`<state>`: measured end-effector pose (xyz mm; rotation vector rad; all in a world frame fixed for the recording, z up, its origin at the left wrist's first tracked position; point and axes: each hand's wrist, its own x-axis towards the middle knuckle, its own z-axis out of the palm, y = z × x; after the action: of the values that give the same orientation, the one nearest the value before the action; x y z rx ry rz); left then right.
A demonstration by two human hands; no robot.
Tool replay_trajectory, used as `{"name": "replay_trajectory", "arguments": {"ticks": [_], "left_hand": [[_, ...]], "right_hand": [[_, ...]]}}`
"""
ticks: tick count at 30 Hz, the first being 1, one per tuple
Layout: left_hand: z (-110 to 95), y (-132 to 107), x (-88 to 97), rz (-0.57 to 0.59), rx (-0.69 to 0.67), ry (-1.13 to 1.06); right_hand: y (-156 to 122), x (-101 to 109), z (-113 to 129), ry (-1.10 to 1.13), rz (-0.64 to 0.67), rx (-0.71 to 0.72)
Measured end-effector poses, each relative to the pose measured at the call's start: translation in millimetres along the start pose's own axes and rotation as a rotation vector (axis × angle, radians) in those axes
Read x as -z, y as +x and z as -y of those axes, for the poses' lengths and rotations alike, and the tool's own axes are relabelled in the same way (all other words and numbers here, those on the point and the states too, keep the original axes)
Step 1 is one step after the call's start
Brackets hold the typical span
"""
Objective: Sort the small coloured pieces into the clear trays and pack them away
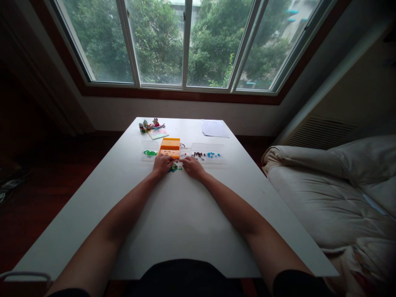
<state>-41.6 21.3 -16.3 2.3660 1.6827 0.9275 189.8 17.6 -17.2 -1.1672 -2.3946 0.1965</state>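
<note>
My left hand [162, 164] rests on the white table at the front left corner of an open orange box [170, 142], its fingers drawn together over small beads. A little pile of green, blue and yellow beads [174, 168] lies between my two hands. From the right, my right hand [192, 166] reaches to the pile with its fingertips close together; whatever they pinch is too small to make out. Inside the orange box, small orange pieces [168, 152] are scattered. Green beads [150, 153] lie in a clear tray on the left.
To the right, a clear tray [208, 147] holds dark brown beads [198, 155] and blue beads [213, 155]. Small figurines [151, 125] and a colourful card [159, 133] sit at the back left of the table [185, 222]. Paper sheets [214, 128] lie back right. A cushioned sofa [328, 194] stands alongside.
</note>
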Motion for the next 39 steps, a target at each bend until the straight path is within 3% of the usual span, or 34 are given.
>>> {"name": "replay_trajectory", "arguments": {"ticks": [8, 15, 21, 26, 32, 36, 39], "left_hand": [[-2, -1, 0.9, 0.006, 0.026, 0.088], [-1, -1, 3.0, 0.025, 0.045, 0.1], [-3, 1, 1.7, -0.041, -0.003, 0.038], [-6, 2, 1.6, -0.051, 0.015, -0.016], [-12, 3, 4.1, -0.015, -0.045, -0.078], [-16, 2, 3.3, 0.014, -0.057, -0.134], [-18, 2, 1.5, 0.01, -0.031, -0.188]], "right_hand": [[7, -3, 11, -0.126, 0.049, 0.027], [0, 5, 6, -0.118, 0.003, 0.001], [-2, 5, 3, -0.096, -0.044, -0.033], [-2, 7, -2, 0.07, -0.218, -0.172], [0, 12, -27, 0.342, -0.502, -0.362], [0, 14, -39, 0.442, -0.532, -0.429], [-1, 13, -36, 0.429, -0.508, -0.388]]}}
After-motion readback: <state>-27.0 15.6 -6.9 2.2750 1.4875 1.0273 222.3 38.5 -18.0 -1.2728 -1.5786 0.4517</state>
